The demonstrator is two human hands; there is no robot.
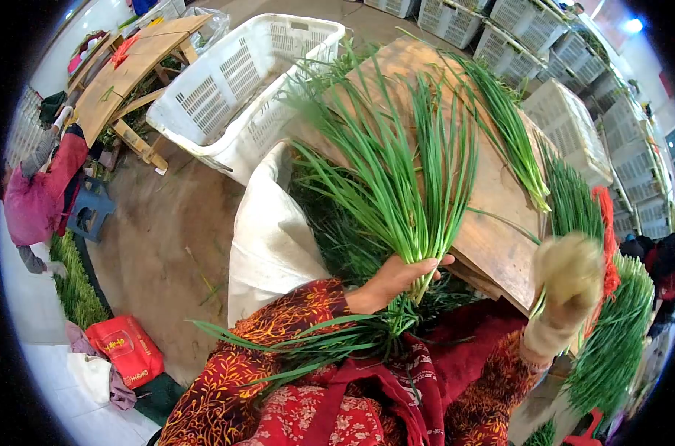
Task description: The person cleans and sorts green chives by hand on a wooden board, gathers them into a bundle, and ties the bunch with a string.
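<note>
Head view: left hand [397, 281] is gripping greens [413, 223] near their base, centre frame. They're looking light, limp toward the tips, easily bruised; the firmer base is offering best hold. Right hand [566, 282], right of frame, is blurring; cannot tell its closure.

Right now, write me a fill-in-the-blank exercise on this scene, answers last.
The bunch of long green stalks is gripped by the ____ hand.
The large slotted plastic crate beside the flat brown wooden board is coloured ____.
The bag with yellow print is coloured ____.
Missing words: left; white; red.
</note>
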